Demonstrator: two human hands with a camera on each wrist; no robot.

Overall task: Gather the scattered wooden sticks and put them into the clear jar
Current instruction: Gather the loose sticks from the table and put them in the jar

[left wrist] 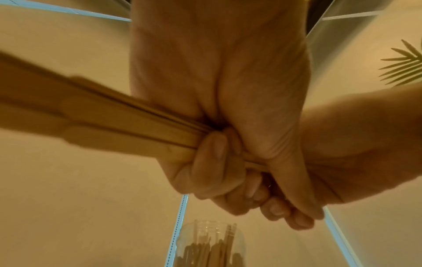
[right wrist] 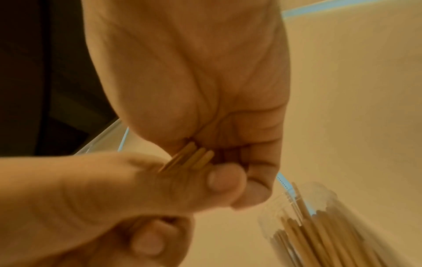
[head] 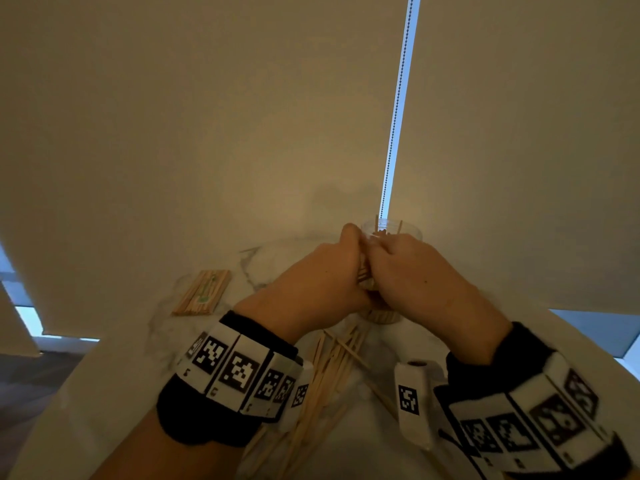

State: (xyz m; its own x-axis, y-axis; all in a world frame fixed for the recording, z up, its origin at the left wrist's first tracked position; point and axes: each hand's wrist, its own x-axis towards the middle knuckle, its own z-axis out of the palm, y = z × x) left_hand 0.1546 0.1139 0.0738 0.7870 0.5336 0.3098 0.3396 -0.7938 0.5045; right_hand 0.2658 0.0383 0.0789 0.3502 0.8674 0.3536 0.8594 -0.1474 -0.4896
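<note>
Left hand [head: 322, 282] and right hand [head: 415, 271] pressed together, fingers [left wrist: 212, 162] curled

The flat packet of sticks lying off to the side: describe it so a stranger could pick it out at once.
Start at the marble table and find the two hands meeting in front of the clear jar. To the left of the left hand, alone on the tabletop, lies the packet of sticks. Unlike the loose sticks scattered below the wrists, its sticks sit side by side in one neat rectangle with a small green mark.

Pale flat wooden sticks [head: 332, 372] lie scattered on the bench; a bundle [left wrist: 109, 124] is held level. The clear jar [right wrist: 324, 225] stands upright, part-filled with sticks.
</note>
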